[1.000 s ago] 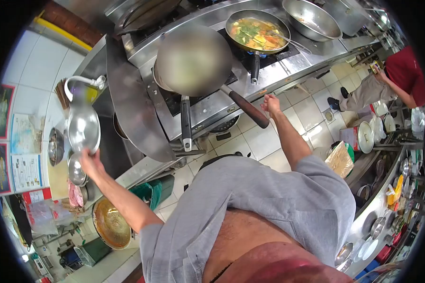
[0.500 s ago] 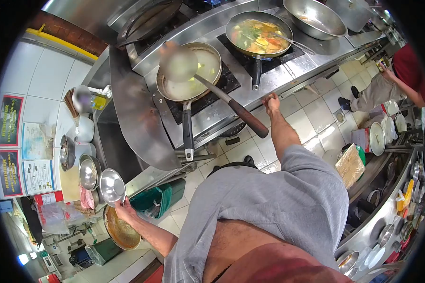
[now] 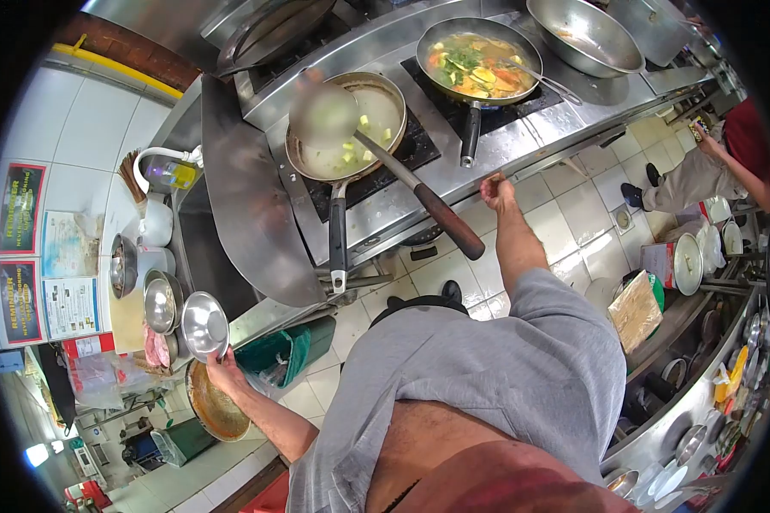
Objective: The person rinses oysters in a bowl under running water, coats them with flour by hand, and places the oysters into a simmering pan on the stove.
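My left hand (image 3: 224,369) holds a small metal bowl (image 3: 205,327) by its lower rim, beside the counter's edge. Over the floor in front of the stove, my right hand (image 3: 498,191) has its fingers curled, and what they hold, if anything, cannot be made out. A pan (image 3: 383,101) with pale green pieces in it sits on the near burner. Across it lies a ladle with a long wooden-ended handle (image 3: 445,221); its head is blurred. Farther right, a second pan (image 3: 479,64) holds broth, vegetables and tongs.
A curved metal sheet (image 3: 252,205) stands between stove and sink. More metal bowls (image 3: 160,303) are at the left. An empty wok (image 3: 586,36) rests at the back right. A green bin (image 3: 295,350) stands below my left arm. A person in red (image 3: 749,141) is at the right.
My left hand has brought the bowl from the left counter toward me. The ladle's blurred head has come down over the near pan, uncovering the pan's contents.
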`<state>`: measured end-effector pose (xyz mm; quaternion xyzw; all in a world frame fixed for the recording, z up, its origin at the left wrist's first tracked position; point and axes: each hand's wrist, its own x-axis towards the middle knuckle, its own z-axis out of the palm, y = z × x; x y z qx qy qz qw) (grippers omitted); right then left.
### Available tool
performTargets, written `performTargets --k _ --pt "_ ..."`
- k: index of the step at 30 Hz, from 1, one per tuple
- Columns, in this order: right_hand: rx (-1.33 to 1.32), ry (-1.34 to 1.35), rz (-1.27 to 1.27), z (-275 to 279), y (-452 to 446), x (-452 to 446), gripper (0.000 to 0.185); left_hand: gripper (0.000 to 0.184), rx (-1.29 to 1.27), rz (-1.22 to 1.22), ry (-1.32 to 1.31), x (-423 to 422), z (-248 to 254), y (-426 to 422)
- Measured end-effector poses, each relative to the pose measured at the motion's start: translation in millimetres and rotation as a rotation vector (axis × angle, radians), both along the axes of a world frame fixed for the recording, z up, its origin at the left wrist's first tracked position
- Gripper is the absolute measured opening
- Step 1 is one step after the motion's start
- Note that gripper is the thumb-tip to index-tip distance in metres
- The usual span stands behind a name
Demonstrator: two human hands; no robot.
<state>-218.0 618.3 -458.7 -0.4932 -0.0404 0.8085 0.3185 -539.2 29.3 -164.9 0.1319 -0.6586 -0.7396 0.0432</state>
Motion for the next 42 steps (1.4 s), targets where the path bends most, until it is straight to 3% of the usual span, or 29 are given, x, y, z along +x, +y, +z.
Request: performTargets --k 4,6,9,13,15,18,20,23,25,26,27,28,29,30,31,32,33,34,35,37,39,41,42 --pt "0.116 -0.020 -0.062 -3 -4 -7 0.022 0.022 -0.020 0.030 -0.009 -6 -5 4" --pt "0.379 -0.080 -0.090 -10 -9 -11 0.019 0.023 -0.020 0.039 -0.007 -6 -4 7" --pt "0.452 -0.113 -0.198 -12 -15 -16 0.021 0.023 -0.015 0.021 -0.002 -5 -2 11" --pt "0.422 -0.111 -0.174 -8 -16 -15 0.023 0.025 0.005 0.012 0.017 -8 -6 8" --pt "0.425 -0.069 -0.211 -5 -16 -15 0.011 0.026 -0.009 0.002 0.000 -11 -8 6" --pt "0.402 -0.065 -0.234 3 -17 -15 0.012 0.027 -0.012 0.002 -0.011 -18 -14 3" --pt "0.442 -0.072 -0.154 -28 -6 -11 0.013 0.026 -0.010 0.008 -0.012 -18 -23 -4" --pt "0.393 -0.002 -0.023 -27 -8 -4 0.024 0.025 0.019 -0.017 0.032 -16 -25 2" --pt "0.232 0.042 -0.020 -27 -18 3 0.045 0.021 0.005 0.011 0.053 -26 -32 0" --pt "0.194 0.224 0.124 -41 -19 10 0.053 0.017 -0.100 0.015 0.086 -26 -29 7" --pt "0.307 0.320 0.259 -22 -42 18 0.047 0.015 -0.134 0.024 0.062 -38 -34 12" --pt "0.709 0.443 0.529 -91 -30 27 0.039 0.014 -0.189 0.000 0.035 -53 -43 13" --pt "0.579 0.283 0.527 -99 -50 26 0.029 0.018 -0.295 -0.042 0.020 -67 -50 17" --pt "0.423 0.115 0.516 -48 -84 22 0.027 0.018 -0.432 -0.074 0.006 -72 -49 29" --pt "0.302 0.067 0.577 -60 -97 21 0.026 0.019 -0.569 -0.115 -0.010 -77 -46 42" --pt "0.328 -0.127 0.686 -26 -127 13 0.027 0.020 -0.626 -0.176 -0.036 -100 -70 43" --pt "0.379 -0.035 0.871 -30 -140 16 0.019 0.022 -0.681 -0.237 -0.060 -122 -94 42" --pt "0.344 -0.100 0.930 -18 -161 14 0.017 0.022 -0.674 -0.270 -0.186 -132 -98 50" --pt "0.408 -0.359 0.984 20 -193 2 0.025 0.024 -0.662 -0.302 -0.309 -137 -101 60" --pt "0.441 -0.401 1.133 52 -226 -12 0.040 0.025 -0.608 -0.359 -0.332 -151 -125 72" --pt "0.508 -0.397 1.205 84 -257 -30 0.040 0.024 -0.598 -0.450 -0.286 -172 -155 80" --pt "0.555 -0.388 1.271 106 -285 -52 0.038 0.021 -0.265 -0.355 -0.286 -185 -184 86" --pt "0.592 -0.385 1.333 115 -300 -61 0.037 0.017 -0.272 -0.387 -0.237 -186 -181 86"
